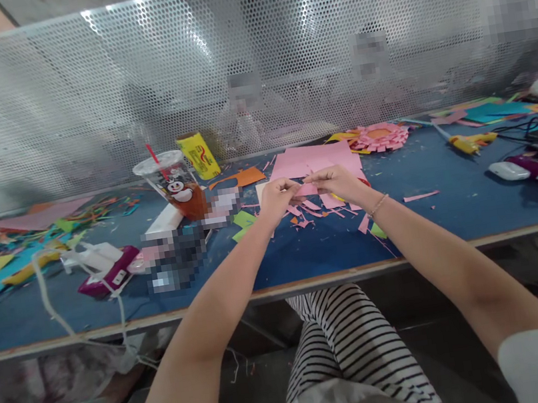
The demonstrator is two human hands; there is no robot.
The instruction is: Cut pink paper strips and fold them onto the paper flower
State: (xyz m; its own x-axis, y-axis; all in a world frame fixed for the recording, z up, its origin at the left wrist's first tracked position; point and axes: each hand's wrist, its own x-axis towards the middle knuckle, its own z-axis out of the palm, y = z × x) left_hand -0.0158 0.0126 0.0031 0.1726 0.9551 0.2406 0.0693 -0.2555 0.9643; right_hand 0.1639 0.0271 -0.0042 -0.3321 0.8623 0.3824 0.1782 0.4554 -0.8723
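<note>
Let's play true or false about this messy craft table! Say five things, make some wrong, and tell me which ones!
1. The left hand and the right hand hold a small pink paper. True.
2. The straw in the cup is green. False: the straw is red.
3. A yellow glue gun lies to the right of the pink paper flower. True.
4. The bracelet is by the left hand. False: the bracelet is by the right hand.
5. The yellow box is to the left of the cup. False: the yellow box is to its right.
</note>
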